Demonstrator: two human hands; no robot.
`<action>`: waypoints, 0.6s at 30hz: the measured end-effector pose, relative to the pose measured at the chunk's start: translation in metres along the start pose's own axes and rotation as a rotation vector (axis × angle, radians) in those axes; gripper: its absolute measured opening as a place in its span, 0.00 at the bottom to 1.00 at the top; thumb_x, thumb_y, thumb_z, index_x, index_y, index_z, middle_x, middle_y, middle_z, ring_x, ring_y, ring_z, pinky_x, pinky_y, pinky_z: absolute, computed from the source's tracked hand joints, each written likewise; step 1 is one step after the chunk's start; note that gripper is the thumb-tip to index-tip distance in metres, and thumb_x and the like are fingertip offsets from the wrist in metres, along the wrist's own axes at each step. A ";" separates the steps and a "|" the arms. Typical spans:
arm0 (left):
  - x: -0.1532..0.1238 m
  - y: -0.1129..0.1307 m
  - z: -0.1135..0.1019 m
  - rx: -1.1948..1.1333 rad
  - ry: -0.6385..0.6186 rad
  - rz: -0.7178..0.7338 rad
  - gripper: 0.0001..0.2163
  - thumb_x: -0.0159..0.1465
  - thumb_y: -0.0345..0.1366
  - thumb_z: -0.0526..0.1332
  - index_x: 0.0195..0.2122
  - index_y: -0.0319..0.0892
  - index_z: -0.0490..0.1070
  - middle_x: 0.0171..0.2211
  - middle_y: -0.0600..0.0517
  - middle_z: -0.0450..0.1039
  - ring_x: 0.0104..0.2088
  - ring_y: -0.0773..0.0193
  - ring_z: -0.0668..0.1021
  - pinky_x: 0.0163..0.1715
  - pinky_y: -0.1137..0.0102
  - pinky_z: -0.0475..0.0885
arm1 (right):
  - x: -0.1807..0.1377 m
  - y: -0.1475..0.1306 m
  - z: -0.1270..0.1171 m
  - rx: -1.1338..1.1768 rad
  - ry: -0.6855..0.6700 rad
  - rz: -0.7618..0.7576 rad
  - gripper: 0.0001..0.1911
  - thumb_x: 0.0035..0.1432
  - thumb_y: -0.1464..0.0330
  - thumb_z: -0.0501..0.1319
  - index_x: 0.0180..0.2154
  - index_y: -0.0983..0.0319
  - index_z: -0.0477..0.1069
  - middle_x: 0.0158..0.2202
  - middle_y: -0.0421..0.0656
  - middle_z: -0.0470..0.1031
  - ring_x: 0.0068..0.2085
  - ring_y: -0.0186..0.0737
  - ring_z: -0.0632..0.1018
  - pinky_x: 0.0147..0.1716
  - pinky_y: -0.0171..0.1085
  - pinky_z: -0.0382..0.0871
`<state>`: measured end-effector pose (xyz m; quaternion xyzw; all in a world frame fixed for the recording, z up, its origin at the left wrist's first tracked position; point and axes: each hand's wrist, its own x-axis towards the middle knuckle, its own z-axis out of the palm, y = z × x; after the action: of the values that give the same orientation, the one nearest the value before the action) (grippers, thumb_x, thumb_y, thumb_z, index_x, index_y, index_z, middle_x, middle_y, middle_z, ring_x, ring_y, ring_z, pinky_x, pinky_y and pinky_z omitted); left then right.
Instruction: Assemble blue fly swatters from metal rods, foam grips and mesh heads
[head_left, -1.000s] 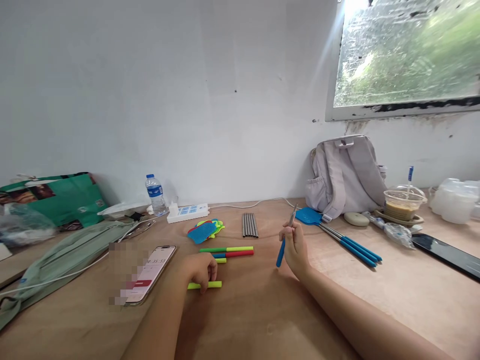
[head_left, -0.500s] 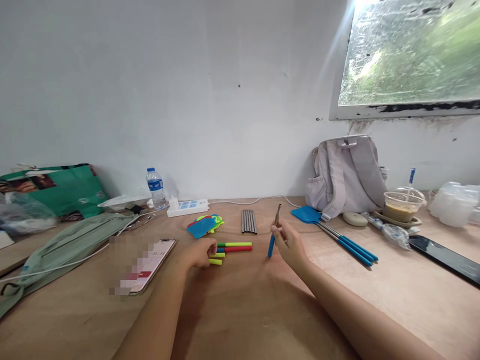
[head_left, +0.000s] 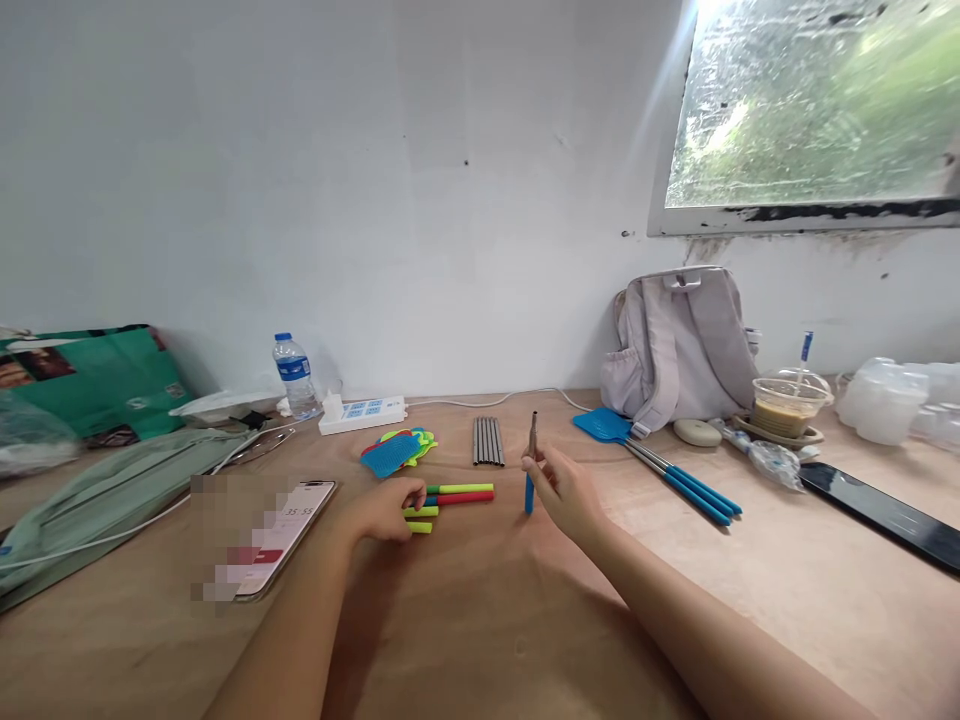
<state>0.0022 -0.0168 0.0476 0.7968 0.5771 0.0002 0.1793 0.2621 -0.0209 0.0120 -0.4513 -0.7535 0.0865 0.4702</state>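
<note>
My right hand [head_left: 562, 487] is closed around a metal rod with a blue grip [head_left: 529, 497]. The rod stands nearly upright, its blue end down at the tabletop. My left hand [head_left: 391, 510] rests with curled fingers over several coloured tubes; what the fingertips pinch is hidden. A red tube [head_left: 469, 497] and a yellow-green tube [head_left: 465, 489] stick out beyond the fingers, and shorter yellow ends [head_left: 420, 528] show below. Several metal tubes [head_left: 488, 442] lie side by side behind the hands. Left of them is a pile of coloured fly swatter heads [head_left: 391, 455].
Right of my right hand lie a blue swatter head [head_left: 602, 425] and blue-handled rods [head_left: 701, 496]. A backpack [head_left: 679, 350], a drink cup [head_left: 787, 410] and a dark phone [head_left: 885, 510] are farther right. A lit phone [head_left: 289, 540], power strip [head_left: 361, 413] and water bottle [head_left: 292, 375] are left.
The whole view has shifted slightly, so things appear farther left. The rod in my right hand is now more upright. My left hand stays over the coloured tubes.
</note>
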 end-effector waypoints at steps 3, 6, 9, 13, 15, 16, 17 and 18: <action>0.007 -0.009 0.000 -0.078 0.113 0.025 0.06 0.46 0.31 0.55 0.24 0.43 0.57 0.22 0.58 0.57 0.24 0.68 0.64 0.21 0.75 0.54 | -0.002 -0.003 0.001 -0.032 -0.010 -0.003 0.12 0.60 0.61 0.47 0.33 0.59 0.64 0.24 0.41 0.70 0.23 0.35 0.68 0.23 0.33 0.56; 0.014 -0.022 0.000 -0.111 0.403 -0.080 0.02 0.51 0.33 0.52 0.26 0.43 0.58 0.23 0.56 0.60 0.25 0.67 0.67 0.23 0.74 0.59 | -0.003 -0.003 0.002 -0.025 -0.004 -0.019 0.12 0.60 0.61 0.47 0.33 0.59 0.64 0.25 0.41 0.70 0.23 0.35 0.68 0.23 0.33 0.56; 0.018 -0.037 -0.001 -0.047 0.700 -0.210 0.04 0.52 0.31 0.51 0.30 0.42 0.60 0.28 0.52 0.66 0.31 0.62 0.71 0.29 0.71 0.64 | -0.003 -0.002 0.003 -0.032 0.002 -0.030 0.13 0.60 0.60 0.46 0.33 0.59 0.64 0.25 0.42 0.70 0.23 0.35 0.68 0.23 0.33 0.57; 0.022 -0.055 0.003 0.001 0.850 -0.273 0.13 0.52 0.27 0.49 0.38 0.40 0.64 0.41 0.46 0.69 0.44 0.58 0.71 0.42 0.68 0.64 | -0.002 0.000 0.003 -0.038 0.007 -0.022 0.13 0.60 0.60 0.46 0.32 0.59 0.64 0.26 0.42 0.70 0.23 0.36 0.69 0.24 0.33 0.57; 0.025 -0.060 0.007 -0.009 0.819 -0.284 0.16 0.53 0.27 0.48 0.43 0.38 0.65 0.45 0.45 0.69 0.47 0.57 0.70 0.46 0.68 0.63 | -0.001 0.001 0.003 -0.029 0.007 -0.019 0.13 0.60 0.60 0.47 0.33 0.59 0.64 0.28 0.42 0.71 0.24 0.36 0.69 0.24 0.33 0.57; 0.027 -0.062 0.009 -0.024 0.786 -0.286 0.17 0.54 0.28 0.48 0.45 0.38 0.65 0.47 0.45 0.68 0.48 0.57 0.70 0.47 0.67 0.63 | -0.001 0.001 0.003 -0.023 0.008 -0.018 0.13 0.60 0.60 0.47 0.33 0.59 0.65 0.28 0.42 0.71 0.24 0.36 0.69 0.24 0.33 0.57; 0.029 -0.064 0.011 -0.043 0.748 -0.289 0.18 0.55 0.29 0.49 0.47 0.39 0.64 0.48 0.45 0.68 0.49 0.56 0.70 0.47 0.66 0.63 | -0.001 0.001 0.002 -0.017 0.007 -0.016 0.13 0.60 0.61 0.47 0.33 0.59 0.65 0.28 0.42 0.71 0.24 0.36 0.69 0.25 0.33 0.57; 0.030 -0.065 0.013 -0.061 0.708 -0.293 0.19 0.55 0.31 0.49 0.48 0.39 0.64 0.49 0.45 0.67 0.49 0.56 0.70 0.47 0.66 0.64 | -0.001 0.001 0.002 -0.012 0.005 -0.012 0.13 0.60 0.61 0.47 0.33 0.59 0.65 0.28 0.42 0.71 0.24 0.36 0.69 0.25 0.33 0.57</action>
<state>-0.0449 0.0247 0.0109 0.6507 0.7107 0.2671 -0.0094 0.2610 -0.0207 0.0100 -0.4496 -0.7556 0.0781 0.4699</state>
